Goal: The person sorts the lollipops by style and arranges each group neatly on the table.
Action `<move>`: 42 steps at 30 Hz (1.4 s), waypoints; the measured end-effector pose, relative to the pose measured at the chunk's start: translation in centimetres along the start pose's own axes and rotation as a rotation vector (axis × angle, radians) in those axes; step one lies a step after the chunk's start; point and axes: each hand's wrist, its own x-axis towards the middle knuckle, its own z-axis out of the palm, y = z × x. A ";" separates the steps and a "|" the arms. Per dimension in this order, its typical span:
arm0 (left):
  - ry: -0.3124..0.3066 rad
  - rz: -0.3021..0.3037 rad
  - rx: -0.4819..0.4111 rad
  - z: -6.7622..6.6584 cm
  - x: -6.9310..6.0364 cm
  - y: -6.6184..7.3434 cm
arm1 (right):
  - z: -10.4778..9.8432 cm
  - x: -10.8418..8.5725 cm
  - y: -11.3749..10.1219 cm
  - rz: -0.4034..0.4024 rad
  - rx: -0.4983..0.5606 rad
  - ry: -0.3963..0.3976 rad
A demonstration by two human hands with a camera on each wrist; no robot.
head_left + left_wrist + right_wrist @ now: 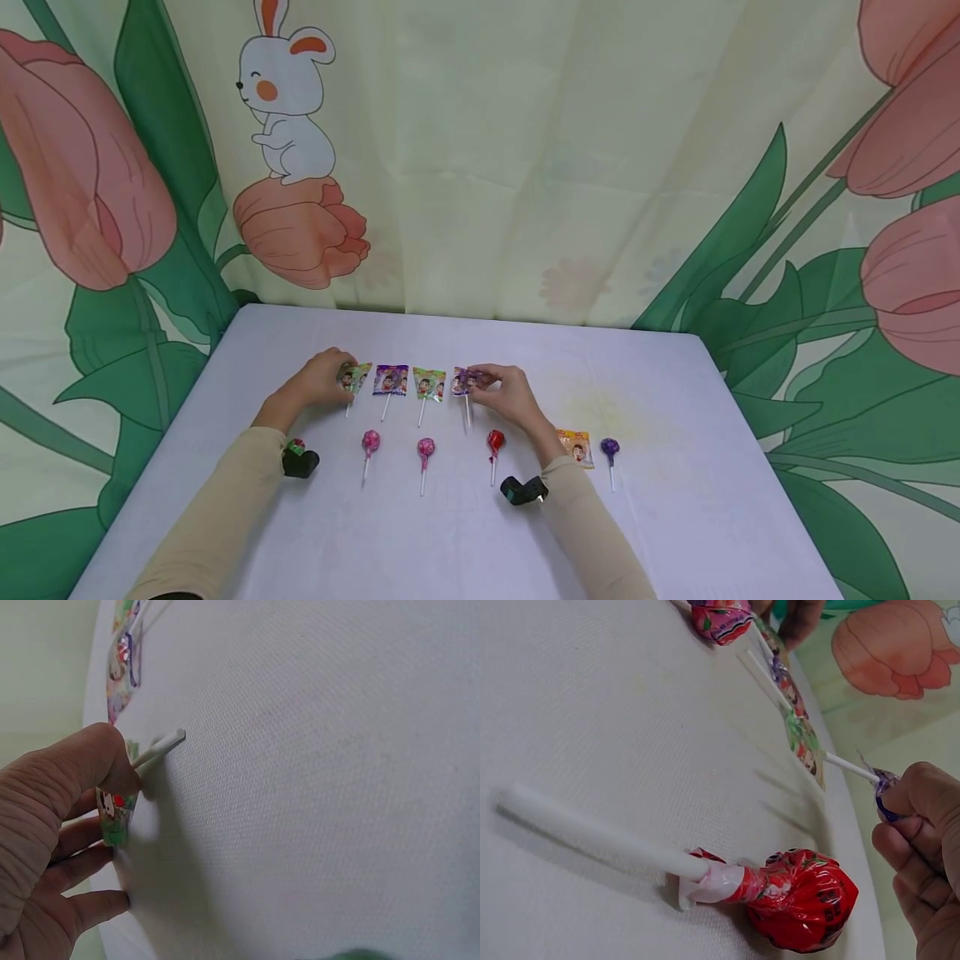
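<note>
Purple-wrapped flat lollipop (459,382) sits pinched in the right hand's grip (510,393), at the right end of the far row, its white stick pointing toward the person. At the row's left end, the left hand's grip (321,379) pinches a green-wrapped flat lollipop (363,377), stick also nearward. I count four flat ones there, two purple, two green. Nearer, plainly showing: two pink ball lollipops (371,442), one red ball lollipop (495,442) in crinkled glossy film, one purple ball lollipop (610,447), and one orange packet (575,447). Woven white cloth (712,517) covers the surface.
</note>
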 end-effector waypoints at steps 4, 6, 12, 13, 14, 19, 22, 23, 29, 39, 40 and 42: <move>-0.003 -0.007 0.005 0.0 0.0 0.0 | 0.4 0.4 0.2 0.023 -0.005 -0.016; -0.003 -0.009 0.007 0.1 0.0 0.0 | 0.5 0.5 0.3 0.042 -0.001 -0.031; -0.005 -0.019 0.001 0.0 -0.2 0.2 | 0.7 0.8 0.4 0.076 -0.038 -0.085; -0.003 -0.019 0.001 0.0 -0.2 0.2 | 0.7 0.8 0.5 0.073 -0.049 -0.090; -0.001 -0.019 0.002 0.0 -0.3 0.2 | 0.7 0.8 0.5 0.070 -0.059 -0.096; 0.003 -0.017 -0.002 0.0 -0.3 0.2 | 0.5 1.0 0.4 0.060 -0.158 -0.124; 0.001 -0.018 -0.005 0.0 -0.2 0.1 | 0.3 1.0 0.4 0.036 -0.237 -0.135; 0.001 -0.019 -0.007 0.0 -0.2 0.1 | 0.2 1.1 0.3 0.022 -0.249 -0.136; 0.000 -0.025 -0.007 0.0 -0.1 0.0 | 0.0 1.2 0.5 -0.003 -0.264 -0.154; 0.002 -0.028 -0.008 0.0 0.0 0.0 | -0.1 0.8 0.5 -0.012 -0.264 -0.135; 0.002 -0.025 -0.009 0.0 0.0 0.0 | -0.2 0.8 0.5 -0.013 -0.267 -0.136; 0.001 -0.020 -0.010 0.0 0.0 0.0 | -0.4 0.5 0.2 -0.011 -0.270 -0.138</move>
